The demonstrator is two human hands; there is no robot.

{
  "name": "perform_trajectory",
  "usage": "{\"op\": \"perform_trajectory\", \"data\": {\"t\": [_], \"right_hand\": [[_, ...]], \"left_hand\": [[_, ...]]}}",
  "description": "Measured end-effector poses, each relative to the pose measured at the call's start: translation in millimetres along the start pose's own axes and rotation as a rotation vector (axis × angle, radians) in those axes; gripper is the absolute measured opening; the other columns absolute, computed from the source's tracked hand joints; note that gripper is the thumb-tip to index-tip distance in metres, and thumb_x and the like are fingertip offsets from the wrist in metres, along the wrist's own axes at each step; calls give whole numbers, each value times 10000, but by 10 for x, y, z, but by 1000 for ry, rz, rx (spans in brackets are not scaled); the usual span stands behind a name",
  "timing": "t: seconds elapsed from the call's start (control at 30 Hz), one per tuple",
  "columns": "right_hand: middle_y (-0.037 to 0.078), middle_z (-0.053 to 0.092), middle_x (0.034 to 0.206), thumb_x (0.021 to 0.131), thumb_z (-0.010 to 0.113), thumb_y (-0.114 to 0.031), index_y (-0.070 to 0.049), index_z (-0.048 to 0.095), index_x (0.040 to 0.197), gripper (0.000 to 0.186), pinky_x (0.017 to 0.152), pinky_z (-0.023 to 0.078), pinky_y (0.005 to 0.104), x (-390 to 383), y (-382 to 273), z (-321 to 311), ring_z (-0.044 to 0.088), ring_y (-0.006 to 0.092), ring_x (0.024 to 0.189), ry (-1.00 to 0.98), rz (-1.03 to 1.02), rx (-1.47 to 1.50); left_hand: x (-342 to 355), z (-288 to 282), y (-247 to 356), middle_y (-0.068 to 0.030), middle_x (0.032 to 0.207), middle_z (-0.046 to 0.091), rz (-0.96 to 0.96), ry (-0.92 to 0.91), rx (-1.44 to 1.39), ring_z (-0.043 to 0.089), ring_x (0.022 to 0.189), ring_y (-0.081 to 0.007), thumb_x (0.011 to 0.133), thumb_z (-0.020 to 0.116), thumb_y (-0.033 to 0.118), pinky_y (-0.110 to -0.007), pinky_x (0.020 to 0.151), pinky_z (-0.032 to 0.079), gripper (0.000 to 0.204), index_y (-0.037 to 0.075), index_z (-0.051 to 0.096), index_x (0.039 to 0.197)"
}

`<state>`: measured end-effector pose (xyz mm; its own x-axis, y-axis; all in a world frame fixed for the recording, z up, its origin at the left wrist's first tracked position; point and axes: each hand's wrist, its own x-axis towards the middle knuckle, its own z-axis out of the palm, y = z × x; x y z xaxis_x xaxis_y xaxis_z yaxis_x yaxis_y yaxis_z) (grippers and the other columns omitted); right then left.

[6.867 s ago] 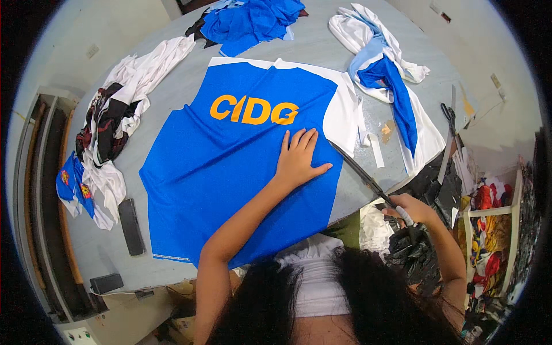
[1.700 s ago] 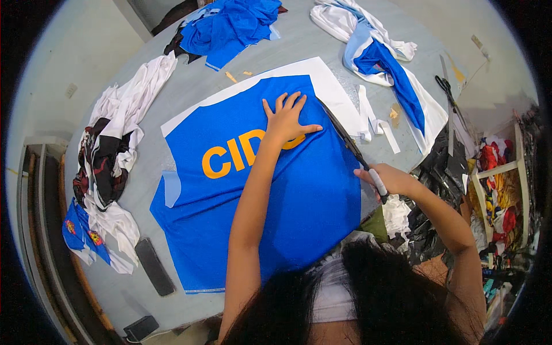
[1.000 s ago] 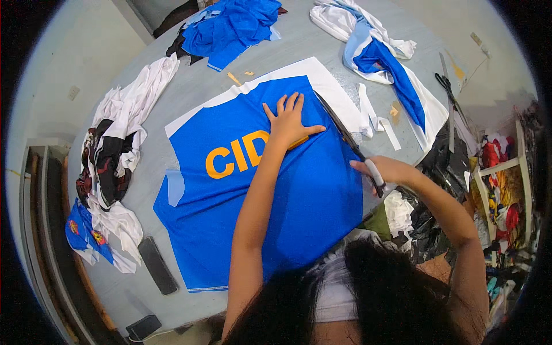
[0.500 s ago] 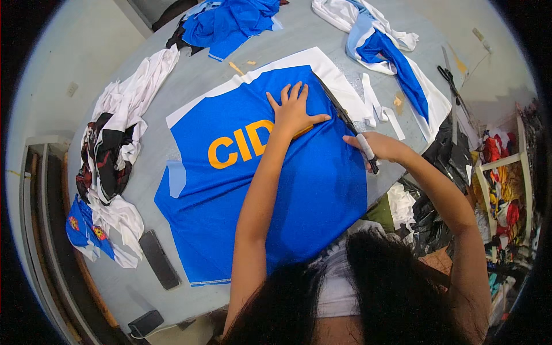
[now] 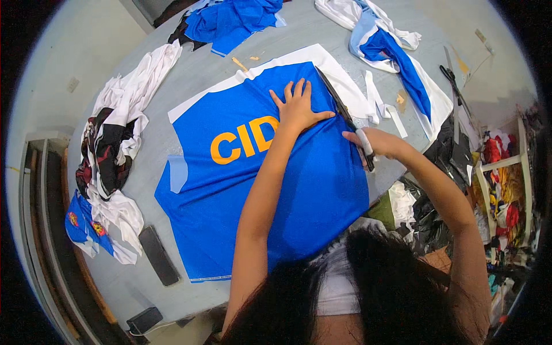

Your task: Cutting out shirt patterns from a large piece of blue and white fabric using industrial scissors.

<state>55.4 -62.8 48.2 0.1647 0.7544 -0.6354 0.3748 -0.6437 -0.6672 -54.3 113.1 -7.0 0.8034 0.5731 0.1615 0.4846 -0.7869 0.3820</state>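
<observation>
A blue cloth panel (image 5: 322, 195) with orange lettering lies over a white cloth (image 5: 339, 75), which shows along its far and right edges. My left hand (image 5: 297, 109) presses on the blue panel with its fingers spread, covering part of the lettering. In my right hand (image 5: 376, 144) is a pair of scissors (image 5: 364, 141) with black-and-white handles. Their long dark blades lie along the panel's right edge and point away from me. Folds run across the blue cloth from beneath my left hand.
White and dark garments (image 5: 123, 103) lie along the table's left side, beside a black phone (image 5: 158, 256). Blue cloth (image 5: 233, 23) is heaped at the far edge. A blue-and-white garment (image 5: 397, 54) and white strips (image 5: 376, 98) lie right. Another pair of scissors (image 5: 451, 80) rests there.
My right hand and the scissors have shifted slightly forward and to the left along the panel's edge. My left hand still presses the same spot. The whole view has moved a little.
</observation>
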Motion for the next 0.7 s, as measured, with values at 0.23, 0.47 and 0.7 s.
{"op": "perform_trajectory", "data": {"t": [0.23,0.47,0.7], "right_hand": [[100,513,678,848,460,-534,18,452,942,560,383,514,299,177,-236,-91,593,187,485,-6,108,97],[108,537,649,842,472,-531,4,474,1136,611,392,515,307,225,-281,-54,586,195,462,82,89,62],[80,548,526,876,474,-460,24,540,934,491,366,462,262,231,-321,49,563,152,409,160,51,143]], "left_hand": [[15,22,6,-94,1404,296,-8,29,17,206,1308,-287,574,645,665,-662,990,31,1046,17,329,1331],[6,26,-3,-87,1402,300,-8,30,24,213,1306,-282,565,658,651,-660,992,30,1055,16,317,1335],[1,27,-6,-85,1406,297,-9,35,11,220,1304,-284,570,659,647,-654,998,24,1048,15,319,1334]]}}
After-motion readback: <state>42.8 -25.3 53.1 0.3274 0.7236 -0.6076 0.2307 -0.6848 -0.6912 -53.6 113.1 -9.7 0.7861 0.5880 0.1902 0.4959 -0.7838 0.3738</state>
